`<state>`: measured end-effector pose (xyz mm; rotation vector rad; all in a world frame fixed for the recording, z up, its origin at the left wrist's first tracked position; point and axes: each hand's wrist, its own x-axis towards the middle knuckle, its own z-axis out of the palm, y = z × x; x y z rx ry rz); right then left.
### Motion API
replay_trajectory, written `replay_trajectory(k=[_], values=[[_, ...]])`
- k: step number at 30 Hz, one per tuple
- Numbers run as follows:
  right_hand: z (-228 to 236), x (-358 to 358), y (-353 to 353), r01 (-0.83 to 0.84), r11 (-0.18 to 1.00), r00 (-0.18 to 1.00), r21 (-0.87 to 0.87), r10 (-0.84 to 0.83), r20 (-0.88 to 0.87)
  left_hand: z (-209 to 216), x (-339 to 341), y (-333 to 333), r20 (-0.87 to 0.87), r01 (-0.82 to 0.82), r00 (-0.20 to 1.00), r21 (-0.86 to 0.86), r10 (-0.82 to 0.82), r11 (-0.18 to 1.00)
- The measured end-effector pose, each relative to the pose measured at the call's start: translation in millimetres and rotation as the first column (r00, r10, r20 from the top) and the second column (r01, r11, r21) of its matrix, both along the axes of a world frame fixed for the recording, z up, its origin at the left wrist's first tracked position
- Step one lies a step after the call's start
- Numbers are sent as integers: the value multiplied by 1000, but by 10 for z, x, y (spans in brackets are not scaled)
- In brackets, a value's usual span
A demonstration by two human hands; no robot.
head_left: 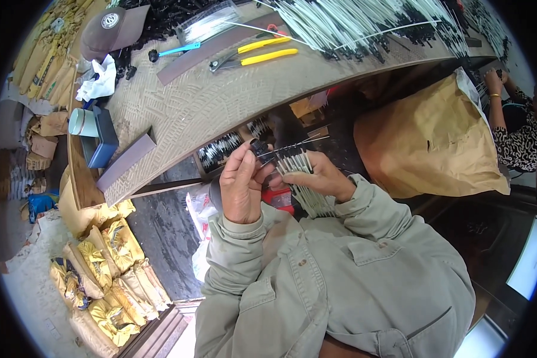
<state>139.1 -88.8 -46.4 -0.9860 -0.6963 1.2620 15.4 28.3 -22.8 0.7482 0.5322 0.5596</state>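
My right hand is closed round a bundle of thin pale sticks with black tips. Its thumb lies across the sticks, and their lower ends reach down against my jacket. My left hand pinches a small black cylindrical piece between thumb and fingers, just left of the bundle's black ends. A thin dark strand runs over those tips toward the upper right; where it starts is hard to make out. Both hands are held in front of the table edge.
On the table lie yellow-handled pliers, a blue-handled tool, a cap and a large pile of pale sticks. A brown paper sack stands right. Wrapped packages sit lower left. Another person's hand shows far right.
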Motion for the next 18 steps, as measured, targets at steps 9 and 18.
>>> replay_trajectory(k=[9, 18], values=[[11, 3, -27, 28, 999, 996, 21, -30, 85, -74, 69, -147, 33, -107, 994, 267, 102, 958], [-3, -4, -26, 69, 997, 996, 29, -71, 59, -29, 78, -220, -92, -127, 976, 503, 199, 855]])
